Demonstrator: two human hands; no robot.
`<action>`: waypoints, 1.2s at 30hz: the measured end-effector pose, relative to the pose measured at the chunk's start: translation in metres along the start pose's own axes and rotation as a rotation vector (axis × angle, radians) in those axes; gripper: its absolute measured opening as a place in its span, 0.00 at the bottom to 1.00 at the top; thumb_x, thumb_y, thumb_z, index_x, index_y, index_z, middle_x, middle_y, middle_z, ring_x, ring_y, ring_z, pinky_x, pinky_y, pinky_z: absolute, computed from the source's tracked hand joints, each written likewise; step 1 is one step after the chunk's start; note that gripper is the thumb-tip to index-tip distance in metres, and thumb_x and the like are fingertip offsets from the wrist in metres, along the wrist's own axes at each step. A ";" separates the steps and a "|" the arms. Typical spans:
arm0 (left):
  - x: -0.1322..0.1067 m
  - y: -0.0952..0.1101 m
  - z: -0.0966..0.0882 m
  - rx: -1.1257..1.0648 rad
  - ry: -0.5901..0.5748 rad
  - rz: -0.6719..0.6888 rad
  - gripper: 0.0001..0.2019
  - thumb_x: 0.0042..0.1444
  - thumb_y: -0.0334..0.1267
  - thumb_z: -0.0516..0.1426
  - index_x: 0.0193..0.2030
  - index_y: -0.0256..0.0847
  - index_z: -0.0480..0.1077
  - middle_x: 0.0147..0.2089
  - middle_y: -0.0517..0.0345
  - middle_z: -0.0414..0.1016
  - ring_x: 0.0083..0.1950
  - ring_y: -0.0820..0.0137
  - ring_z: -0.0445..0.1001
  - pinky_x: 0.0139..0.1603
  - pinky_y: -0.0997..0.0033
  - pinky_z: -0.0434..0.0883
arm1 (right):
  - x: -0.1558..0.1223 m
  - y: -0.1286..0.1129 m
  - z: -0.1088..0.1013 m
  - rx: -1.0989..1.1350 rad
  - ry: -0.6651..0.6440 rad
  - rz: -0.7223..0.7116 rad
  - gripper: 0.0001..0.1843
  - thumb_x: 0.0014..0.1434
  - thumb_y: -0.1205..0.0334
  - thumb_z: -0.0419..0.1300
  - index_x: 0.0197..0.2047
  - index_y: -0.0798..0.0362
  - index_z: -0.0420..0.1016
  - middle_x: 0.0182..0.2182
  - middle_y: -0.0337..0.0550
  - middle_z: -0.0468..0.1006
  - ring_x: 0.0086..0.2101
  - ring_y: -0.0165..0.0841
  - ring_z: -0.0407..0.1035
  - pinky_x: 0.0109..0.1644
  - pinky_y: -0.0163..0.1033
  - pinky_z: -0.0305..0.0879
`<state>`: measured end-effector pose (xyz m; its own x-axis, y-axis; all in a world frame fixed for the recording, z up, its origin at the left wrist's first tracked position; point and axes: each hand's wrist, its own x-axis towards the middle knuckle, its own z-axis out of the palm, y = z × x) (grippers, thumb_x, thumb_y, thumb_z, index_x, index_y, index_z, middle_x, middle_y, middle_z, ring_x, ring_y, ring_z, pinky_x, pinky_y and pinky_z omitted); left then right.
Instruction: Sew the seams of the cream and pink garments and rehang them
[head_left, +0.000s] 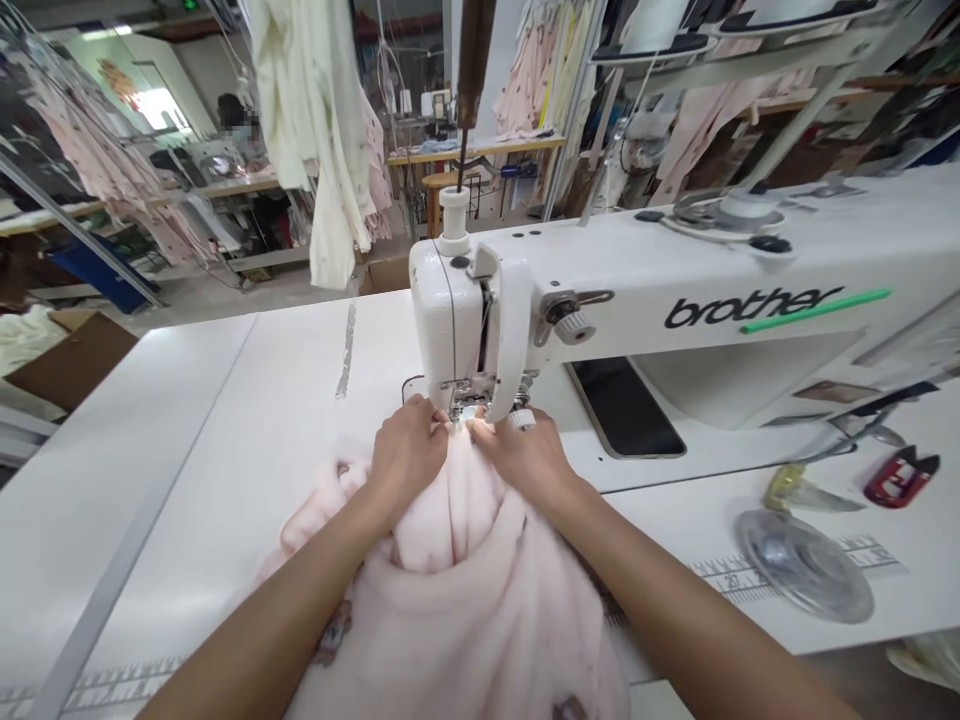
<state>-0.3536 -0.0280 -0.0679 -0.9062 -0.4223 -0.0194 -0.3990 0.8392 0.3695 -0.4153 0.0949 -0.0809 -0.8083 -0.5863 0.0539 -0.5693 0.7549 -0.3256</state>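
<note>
Pale pink plush fabric [480, 630] with small printed figures lies bunched on the white table and runs up to the needle area of a white sewing machine [450, 320]. My left hand [409, 450] is closed on the fabric just left of the presser foot [466, 410], its fingertips close to the lit needle area. On the other side, my right hand [525, 455] grips the fabric, partly hidden behind a white knob. Both hands' fingertips are partly covered, and the needle itself is hard to make out.
A black phone [628, 405] lies under the machine arm. Farther right are a clear plastic dish [802, 565], a red object [901, 476] and a yellow-handled tool [784, 487]. Measuring tape strips run along the table's front. Garments [307, 120] hang behind; a person sits far back.
</note>
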 end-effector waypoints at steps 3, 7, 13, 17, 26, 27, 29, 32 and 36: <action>0.001 0.000 0.000 0.024 0.012 -0.012 0.06 0.53 0.34 0.48 0.32 0.41 0.66 0.38 0.55 0.73 0.38 0.61 0.72 0.33 0.67 0.62 | 0.001 0.000 0.001 -0.001 0.004 0.006 0.12 0.60 0.62 0.49 0.38 0.55 0.72 0.36 0.46 0.77 0.37 0.36 0.69 0.34 0.35 0.55; 0.002 0.000 0.001 0.048 0.019 -0.020 0.06 0.54 0.35 0.48 0.34 0.41 0.65 0.38 0.54 0.73 0.40 0.60 0.73 0.33 0.66 0.63 | 0.003 0.000 0.004 0.002 0.012 0.032 0.12 0.60 0.60 0.50 0.37 0.56 0.72 0.34 0.48 0.77 0.36 0.36 0.69 0.34 0.35 0.56; 0.005 -0.001 0.003 0.070 0.028 -0.037 0.06 0.55 0.36 0.48 0.34 0.40 0.65 0.37 0.51 0.73 0.41 0.57 0.73 0.35 0.65 0.64 | 0.004 0.000 0.003 0.003 0.014 0.032 0.12 0.60 0.60 0.49 0.38 0.55 0.72 0.34 0.48 0.76 0.37 0.38 0.69 0.34 0.36 0.57; 0.006 0.000 0.001 0.069 0.029 -0.032 0.07 0.54 0.35 0.48 0.36 0.40 0.65 0.39 0.51 0.73 0.43 0.57 0.73 0.36 0.65 0.64 | 0.005 -0.001 0.004 0.004 0.016 0.034 0.10 0.59 0.62 0.50 0.38 0.55 0.72 0.33 0.48 0.77 0.37 0.38 0.69 0.34 0.36 0.57; 0.006 0.001 -0.001 0.021 0.030 -0.036 0.08 0.54 0.35 0.47 0.36 0.38 0.65 0.42 0.47 0.72 0.44 0.54 0.72 0.37 0.63 0.65 | 0.011 0.000 0.011 0.052 0.030 0.043 0.08 0.55 0.66 0.52 0.32 0.53 0.72 0.30 0.44 0.76 0.33 0.37 0.70 0.30 0.36 0.52; 0.005 0.001 -0.001 0.010 0.033 -0.032 0.08 0.54 0.35 0.47 0.37 0.38 0.66 0.42 0.48 0.72 0.44 0.54 0.72 0.38 0.62 0.65 | 0.011 0.000 0.011 0.066 0.038 0.046 0.08 0.56 0.66 0.52 0.32 0.54 0.72 0.30 0.45 0.76 0.33 0.38 0.69 0.30 0.36 0.51; 0.004 0.000 -0.001 -0.018 0.033 -0.020 0.09 0.54 0.35 0.47 0.39 0.39 0.66 0.43 0.49 0.72 0.45 0.55 0.72 0.39 0.63 0.65 | 0.010 0.000 0.012 0.105 0.060 0.054 0.09 0.57 0.63 0.51 0.32 0.55 0.71 0.30 0.47 0.76 0.33 0.38 0.69 0.31 0.37 0.52; 0.002 -0.003 -0.004 -0.071 0.028 0.013 0.10 0.54 0.35 0.48 0.41 0.40 0.66 0.44 0.52 0.72 0.46 0.60 0.71 0.41 0.65 0.66 | 0.006 0.004 0.009 0.204 0.079 0.035 0.12 0.58 0.59 0.50 0.31 0.56 0.71 0.28 0.47 0.75 0.31 0.37 0.68 0.31 0.36 0.53; 0.002 -0.007 -0.007 -0.137 0.031 0.046 0.11 0.53 0.34 0.49 0.42 0.42 0.68 0.43 0.55 0.73 0.44 0.64 0.72 0.42 0.68 0.66 | -0.001 0.017 0.001 0.396 0.085 -0.068 0.16 0.60 0.54 0.45 0.34 0.53 0.69 0.30 0.42 0.74 0.30 0.33 0.67 0.31 0.34 0.58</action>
<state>-0.3518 -0.0368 -0.0641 -0.9176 -0.3965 0.0289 -0.3320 0.8042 0.4929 -0.4242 0.1084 -0.0878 -0.7897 -0.5922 0.1606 -0.5338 0.5340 -0.6557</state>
